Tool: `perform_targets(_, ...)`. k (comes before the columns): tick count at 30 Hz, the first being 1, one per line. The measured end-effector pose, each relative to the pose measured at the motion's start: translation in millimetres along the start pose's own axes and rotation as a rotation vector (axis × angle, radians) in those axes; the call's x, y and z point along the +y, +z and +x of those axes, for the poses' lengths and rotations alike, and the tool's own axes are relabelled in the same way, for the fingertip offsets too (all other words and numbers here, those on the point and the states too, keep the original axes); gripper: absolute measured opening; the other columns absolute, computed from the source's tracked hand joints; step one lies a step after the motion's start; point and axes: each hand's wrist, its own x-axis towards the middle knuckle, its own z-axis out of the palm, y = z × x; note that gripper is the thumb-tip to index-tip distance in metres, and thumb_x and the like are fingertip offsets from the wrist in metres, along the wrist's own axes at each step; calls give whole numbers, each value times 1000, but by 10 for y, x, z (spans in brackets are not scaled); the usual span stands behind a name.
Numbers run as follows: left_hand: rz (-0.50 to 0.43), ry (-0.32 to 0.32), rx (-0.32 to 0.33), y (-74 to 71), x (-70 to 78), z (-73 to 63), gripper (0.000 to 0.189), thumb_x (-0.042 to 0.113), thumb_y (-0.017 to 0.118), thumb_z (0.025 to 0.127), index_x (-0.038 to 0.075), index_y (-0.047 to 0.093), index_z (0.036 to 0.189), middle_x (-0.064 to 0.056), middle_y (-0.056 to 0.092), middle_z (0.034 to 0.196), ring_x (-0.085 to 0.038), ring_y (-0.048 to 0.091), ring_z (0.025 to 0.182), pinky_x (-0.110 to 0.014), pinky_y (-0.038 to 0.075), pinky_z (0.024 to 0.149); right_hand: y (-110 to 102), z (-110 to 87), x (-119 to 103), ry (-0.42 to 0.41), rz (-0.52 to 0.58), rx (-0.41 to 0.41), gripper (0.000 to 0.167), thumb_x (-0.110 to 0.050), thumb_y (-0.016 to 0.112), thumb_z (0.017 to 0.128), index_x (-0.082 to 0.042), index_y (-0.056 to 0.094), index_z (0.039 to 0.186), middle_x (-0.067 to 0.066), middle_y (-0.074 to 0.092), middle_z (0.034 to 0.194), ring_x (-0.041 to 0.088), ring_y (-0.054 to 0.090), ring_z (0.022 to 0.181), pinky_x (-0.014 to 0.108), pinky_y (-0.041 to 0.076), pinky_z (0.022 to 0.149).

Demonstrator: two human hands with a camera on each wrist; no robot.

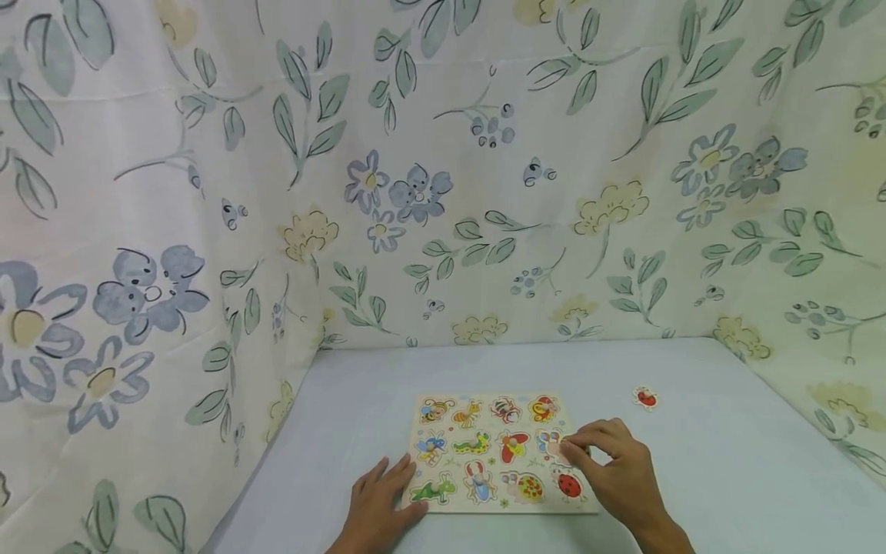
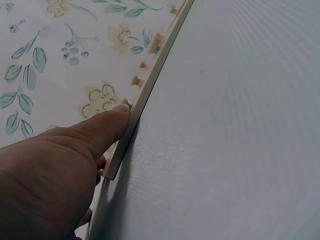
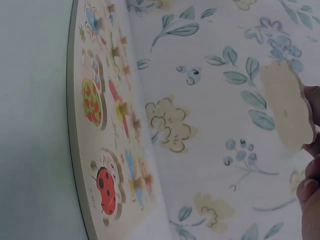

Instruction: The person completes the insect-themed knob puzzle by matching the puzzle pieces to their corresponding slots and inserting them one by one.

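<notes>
A wooden insect puzzle board lies flat on the table, with several knobbed pieces in its cut-outs. My left hand rests at its near left corner, fingers spread, the thumb along the front edge in the left wrist view. My right hand is over the board's right side and pinches a wooden puzzle piece between thumb and fingers. In the right wrist view the piece shows its plain back, above the board; its picture side is hidden. Near that hand, a printed ladybug cut-out and a green-spotted cut-out look recessed.
A loose ladybug piece lies on the white table, right of the board and beyond my right hand. Floral cloth hangs behind the table and along both sides.
</notes>
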Motion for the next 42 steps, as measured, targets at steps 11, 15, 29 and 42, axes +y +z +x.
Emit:
perform_targets(11,22,-15,-2,-7,21,43,74,59,67,80,12,56,136,-6,45,145,-43,26,137,-64,16,105,218,-11,-27,-40,76,-36,27,0,86,67,-23,74,76,-16,64,81,8,49,74,17,38,60)
perform_targets(15,25,-17,-6,-18,42,29,74,58,67,80,11,56,135,-6,46,145,-43,26,137,-65,16,104,298,-38,-13,-45,79,-48,27,-1,86,67,-23,74,76,-16,63,81,9,48,73,16,38,60)
perform_targets(29,32,-20,5,12,46,7,73,57,68,80,11,56,136,-5,46,145,-42,26,137,-64,17,105,490,-193,131,-40,87,-90,13,-14,83,75,-22,73,75,-16,63,81,10,47,70,22,37,58)
perform_targets(42,26,8,12,-12,48,5,70,54,68,82,10,57,135,-6,46,145,-42,28,136,-64,18,104,593,-299,245,50,-17,-133,25,-7,89,64,-25,72,69,-22,61,75,7,44,63,18,35,58)
